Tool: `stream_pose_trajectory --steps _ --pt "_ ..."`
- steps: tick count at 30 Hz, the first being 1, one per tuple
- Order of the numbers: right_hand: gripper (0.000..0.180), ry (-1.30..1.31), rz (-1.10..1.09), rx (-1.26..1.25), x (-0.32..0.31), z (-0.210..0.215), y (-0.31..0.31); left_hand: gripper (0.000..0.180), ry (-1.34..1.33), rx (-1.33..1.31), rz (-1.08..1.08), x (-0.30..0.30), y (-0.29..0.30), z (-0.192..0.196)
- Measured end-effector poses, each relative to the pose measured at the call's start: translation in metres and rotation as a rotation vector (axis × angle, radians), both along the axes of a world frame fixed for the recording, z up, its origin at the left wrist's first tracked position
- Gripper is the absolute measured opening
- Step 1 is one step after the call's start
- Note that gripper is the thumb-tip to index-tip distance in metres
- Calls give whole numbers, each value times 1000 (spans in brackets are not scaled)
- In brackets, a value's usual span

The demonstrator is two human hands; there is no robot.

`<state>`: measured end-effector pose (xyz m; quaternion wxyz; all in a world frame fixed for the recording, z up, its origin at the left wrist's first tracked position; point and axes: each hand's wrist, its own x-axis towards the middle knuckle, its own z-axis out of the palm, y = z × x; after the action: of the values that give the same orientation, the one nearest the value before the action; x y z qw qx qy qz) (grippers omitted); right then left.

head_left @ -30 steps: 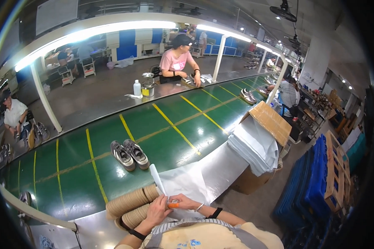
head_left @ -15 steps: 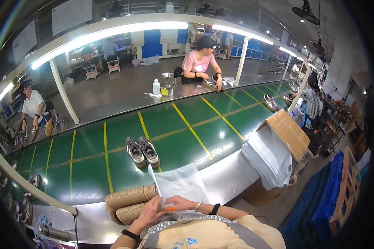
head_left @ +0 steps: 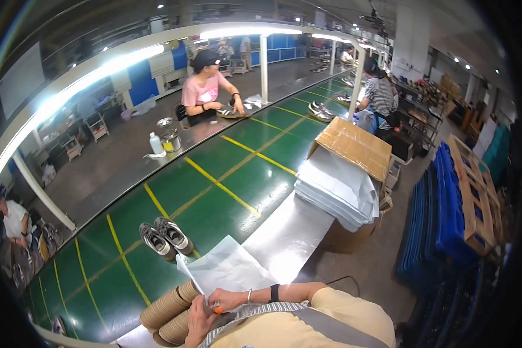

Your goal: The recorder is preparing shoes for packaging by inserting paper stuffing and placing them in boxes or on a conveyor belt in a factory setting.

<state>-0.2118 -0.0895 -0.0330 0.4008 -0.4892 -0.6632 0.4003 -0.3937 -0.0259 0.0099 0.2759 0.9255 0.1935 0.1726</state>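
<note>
A thin white paper sheet lies in front of me, its far corner over the edge of the green conveyor belt. My left hand has its fingers closed at the sheet's near edge, beside brown ridged rolls. Close against it, my right hand is closed on the same edge. A small orange thing shows at the right fingers; its kind is unclear. Past the sheet, a pair of dark sneakers with white stripes stands on the belt.
A cardboard box with stacked white sheets stands to the right on the metal ledge. Farther right are blue pallets. Across the green belt, a person in pink handles a shoe near a bottle and can.
The view has swung to the right, so the belt, sneakers and box appear farther left. Both my hands stay together at the sheet's near edge.
</note>
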Motion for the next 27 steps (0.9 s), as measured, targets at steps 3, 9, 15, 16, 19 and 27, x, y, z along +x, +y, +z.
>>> stream_pose_trajectory --steps 3,9,15,16,19,27 --pt "20 58 -4 -39 3 2 -2 77 -34 55 -51 -1 9 -14" --pt "43 -59 96 11 2 -11 -6 74 -70 212 -107 -6 13 -17" --pt "28 -199 119 4 -7 -4 -9 63 -136 456 -110 -6 14 -11" --pt "28 -198 121 3 -9 -8 -8 64 -75 403 -85 -8 15 -17" --pt "23 -245 87 147 -6 -21 -9 76 -37 299 -43 -8 16 -24" --pt "17 202 -274 -60 63 41 -57 78 -71 -142 -23 -8 16 17"
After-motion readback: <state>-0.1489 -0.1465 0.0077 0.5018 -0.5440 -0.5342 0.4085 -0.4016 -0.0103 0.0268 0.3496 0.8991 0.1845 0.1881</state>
